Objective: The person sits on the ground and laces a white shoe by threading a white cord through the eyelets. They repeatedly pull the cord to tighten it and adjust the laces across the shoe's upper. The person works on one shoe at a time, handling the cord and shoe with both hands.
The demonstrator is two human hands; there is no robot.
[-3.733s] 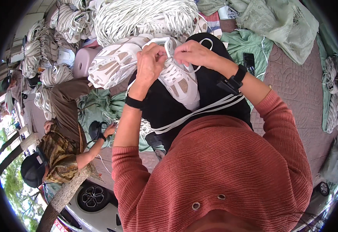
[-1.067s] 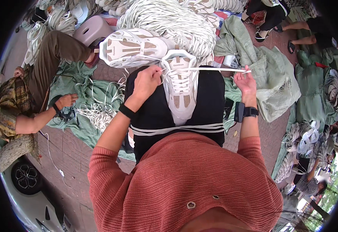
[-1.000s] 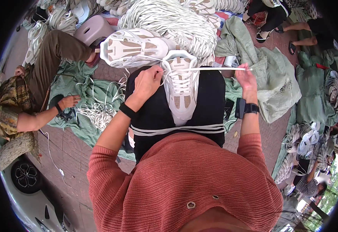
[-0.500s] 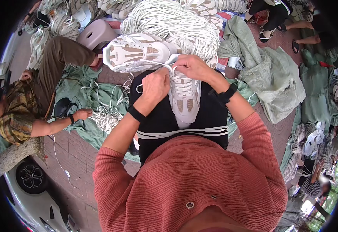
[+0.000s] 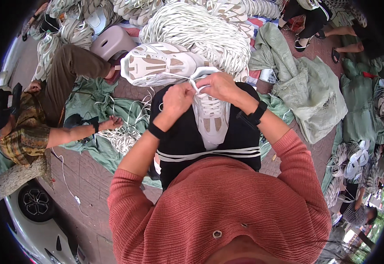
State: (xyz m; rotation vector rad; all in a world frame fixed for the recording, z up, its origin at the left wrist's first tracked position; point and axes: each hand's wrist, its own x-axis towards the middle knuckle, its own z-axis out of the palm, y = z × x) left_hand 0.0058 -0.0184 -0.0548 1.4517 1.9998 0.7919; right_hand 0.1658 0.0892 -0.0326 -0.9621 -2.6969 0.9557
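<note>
A white sneaker upper (image 5: 212, 125) with beige mesh patches lies on my lap, its toe toward me and white lacing across its middle. At its collar my left hand (image 5: 177, 100) is closed in a pinch on the white shoelace (image 5: 193, 83). Just right of it, my right hand (image 5: 222, 87) also pinches the lace, over the tongue. The fingertips partly hide the lace between them. Beyond my hands, a similar sneaker upper (image 5: 159, 67) lies sideways against the collar of the one on my lap. A white band (image 5: 240, 152) runs across my thighs.
A large bundle of white laces (image 5: 192, 28) lies ahead, among stacked uppers. To the left, a co-worker's hand (image 5: 112, 123) is over a heap of laces (image 5: 123, 138) on green sacking, near a pink stool (image 5: 112, 42). Pale woven sacks (image 5: 308, 97) lie to the right.
My hands remain at the shoe collar, with the lace still pinched. The co-worker's hand on the left has moved right over the lace heap. The view has shifted slightly.
</note>
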